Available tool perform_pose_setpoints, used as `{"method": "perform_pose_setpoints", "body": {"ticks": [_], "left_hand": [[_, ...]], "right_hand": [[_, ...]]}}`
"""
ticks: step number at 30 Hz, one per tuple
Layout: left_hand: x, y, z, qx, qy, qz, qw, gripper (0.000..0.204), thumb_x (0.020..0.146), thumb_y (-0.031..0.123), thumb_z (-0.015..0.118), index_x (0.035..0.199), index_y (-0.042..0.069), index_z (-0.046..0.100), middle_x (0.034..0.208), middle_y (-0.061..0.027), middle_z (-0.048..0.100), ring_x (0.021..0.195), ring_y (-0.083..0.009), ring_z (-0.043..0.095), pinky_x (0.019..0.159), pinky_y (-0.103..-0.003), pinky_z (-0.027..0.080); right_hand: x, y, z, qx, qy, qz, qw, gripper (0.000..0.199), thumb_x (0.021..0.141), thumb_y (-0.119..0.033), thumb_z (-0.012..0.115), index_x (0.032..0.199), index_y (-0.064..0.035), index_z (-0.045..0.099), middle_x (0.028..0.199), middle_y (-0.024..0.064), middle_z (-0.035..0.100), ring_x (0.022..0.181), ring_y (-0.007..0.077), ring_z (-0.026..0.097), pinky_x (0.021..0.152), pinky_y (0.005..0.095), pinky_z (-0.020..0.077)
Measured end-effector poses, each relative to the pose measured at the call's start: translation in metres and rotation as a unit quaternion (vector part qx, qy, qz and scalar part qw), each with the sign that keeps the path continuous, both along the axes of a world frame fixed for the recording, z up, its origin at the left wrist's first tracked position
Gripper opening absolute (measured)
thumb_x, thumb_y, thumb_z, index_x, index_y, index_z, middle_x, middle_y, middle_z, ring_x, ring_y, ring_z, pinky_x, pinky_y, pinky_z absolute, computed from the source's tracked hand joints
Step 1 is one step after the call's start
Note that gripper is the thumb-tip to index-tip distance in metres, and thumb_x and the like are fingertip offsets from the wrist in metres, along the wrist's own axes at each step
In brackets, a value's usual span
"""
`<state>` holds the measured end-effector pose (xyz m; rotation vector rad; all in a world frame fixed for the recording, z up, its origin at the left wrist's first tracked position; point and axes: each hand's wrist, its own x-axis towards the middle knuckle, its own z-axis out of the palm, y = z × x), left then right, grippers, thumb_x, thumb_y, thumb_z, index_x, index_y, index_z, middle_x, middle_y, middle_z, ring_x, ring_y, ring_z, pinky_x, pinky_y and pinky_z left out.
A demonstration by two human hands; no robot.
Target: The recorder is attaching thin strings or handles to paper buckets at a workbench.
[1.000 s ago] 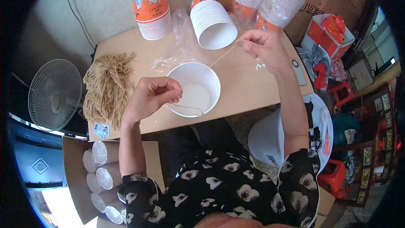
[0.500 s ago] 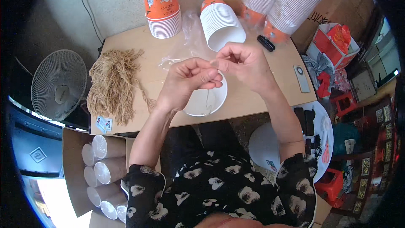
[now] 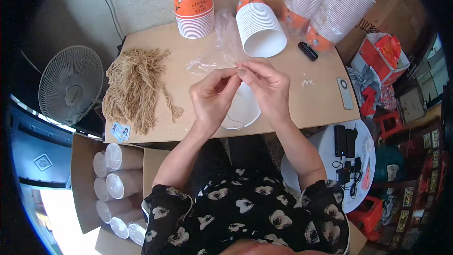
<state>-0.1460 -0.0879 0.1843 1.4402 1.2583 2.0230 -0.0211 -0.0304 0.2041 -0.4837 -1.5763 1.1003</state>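
Above the near edge of the table, my left hand [image 3: 211, 95] and my right hand [image 3: 270, 89] meet fingertip to fingertip, both pinched closed. A thin light strand of string seems to be between them; most of it is hidden by my fingers. Below the hands is a white paper bucket [image 3: 245, 106], its mouth facing up and partly covered by them. A piece of thin string [image 3: 239, 123] shows at its near rim. To the left lies a heap of tan twine [image 3: 132, 87], one braided-looking strand trailing toward my left hand.
Stacked orange-and-white paper buckets [image 3: 194, 12] stand at the back, beside a tipped stack [image 3: 262, 28] and clear plastic wrap [image 3: 222, 42]. At right lie a black stapler-like object [image 3: 308, 51], small white bits [image 3: 308, 82] and a phone [image 3: 345, 93]. An open carton [image 3: 153, 160] holds wrapped cups.
My hands have drawn closer together, the left fingers closing into a tighter pinch against the right. The view has shifted slightly, and the white bits on the table now show beside my right arm.
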Motion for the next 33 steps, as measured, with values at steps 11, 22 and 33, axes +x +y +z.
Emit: {"method": "perform_pose_setpoints", "body": {"ticks": [11,22,33], "left_hand": [[-0.035,-0.006,0.015,-0.067,0.040,-0.108,0.991,0.039,0.086,0.003,0.074,0.124,0.005,0.066,0.108,-0.0104,0.070,0.096,-0.0132,0.067,0.077,-0.026,0.058],[-0.032,-0.016,0.008,-0.130,0.144,-0.058,0.979,0.011,0.090,0.007,0.071,0.093,-0.004,0.071,0.079,-0.0047,0.071,0.072,-0.0082,0.065,0.067,-0.023,0.053],[-0.049,-0.008,-0.002,-0.192,0.194,0.010,0.962,0.024,0.090,0.020,0.074,0.095,-0.003,0.072,0.078,-0.0102,0.072,0.071,-0.0151,0.068,0.067,-0.029,0.054]], "right_hand": [[0.017,0.004,0.005,0.076,-0.116,-0.001,0.990,0.013,0.090,-0.001,0.068,0.102,0.0037,0.071,0.102,0.0070,0.069,0.095,0.0116,0.063,0.085,0.0247,0.0504],[0.027,-0.001,-0.005,-0.127,-0.135,0.129,0.974,0.011,0.094,-0.004,0.064,0.102,0.0029,0.063,0.081,-0.0002,0.064,0.073,0.0005,0.055,0.063,0.0183,0.0450],[0.026,0.014,-0.026,-0.071,-0.131,0.096,0.984,0.008,0.090,-0.004,0.070,0.096,0.0020,0.070,0.071,-0.0089,0.053,0.062,-0.0013,0.040,0.054,0.0175,0.0319]]}}
